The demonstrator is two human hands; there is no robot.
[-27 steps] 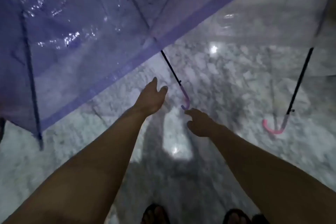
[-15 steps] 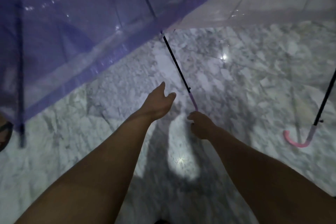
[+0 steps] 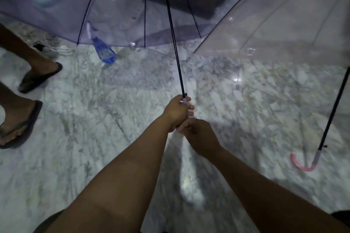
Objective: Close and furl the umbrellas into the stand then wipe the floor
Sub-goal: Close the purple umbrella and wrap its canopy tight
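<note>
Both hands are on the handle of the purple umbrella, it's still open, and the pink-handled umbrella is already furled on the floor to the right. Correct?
One thing is wrong: the pink-handled umbrella is not furled; the head view shows its clear canopy still spread open on the floor. The rest holds: left hand and right hand grip the open purple umbrella at its handle.

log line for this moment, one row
phase: grasp | left hand: grips purple umbrella handle | right hand: grips handle below | canopy: open | pink-handled umbrella: on floor

Two open umbrellas (image 3: 132, 15) (image 3: 284, 24) — one bottle (image 3: 103, 51) — two sandalled feet (image 3: 37, 77) (image 3: 17, 128).
</note>
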